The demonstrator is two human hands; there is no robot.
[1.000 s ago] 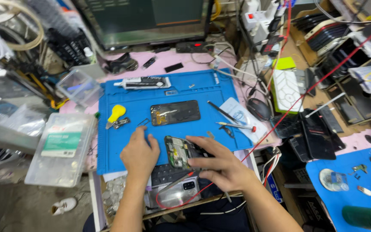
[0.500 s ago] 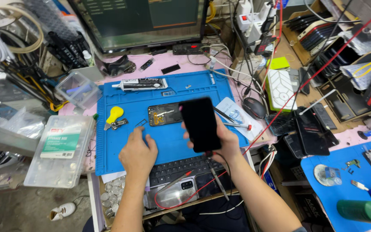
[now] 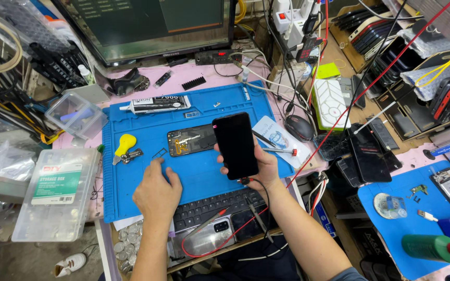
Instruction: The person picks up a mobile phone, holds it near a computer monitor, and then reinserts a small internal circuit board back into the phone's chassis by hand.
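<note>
While the right hand [image 3: 259, 166] grips a black smartphone [image 3: 235, 145] by its lower edge and holds it upright above the blue work mat [image 3: 147, 127], its dark screen facing up toward the head camera, the left hand [image 3: 157, 191] rests palm-down on the mat's near part, fingers loosely curled and holding nothing. Just behind the raised phone, an opened phone body [image 3: 191, 140] lies flat on the mat with its inner parts exposed, partly hidden by the handset in front of it. A yellow pry tool [image 3: 125, 143] sits near the mat's left edge, and a tube of adhesive [image 3: 154, 105] lies along the far side. To the right of the phone, a pair of tweezers [image 3: 278, 150] rests across a white card [image 3: 277, 138]. A thin dark cable runs from beneath the right hand down past the wrist. Below the mat, a black keyboard [image 3: 209, 205] lies at the counter's [image 3: 220, 79] front edge, with a grey phone back [image 3: 208, 237] on top of it. A clear plastic storage box [image 3: 58, 195] stands on the left, and a monitor [image 3: 147, 26] rises at the back of the crowded counter, beside a tangle of wires.
</note>
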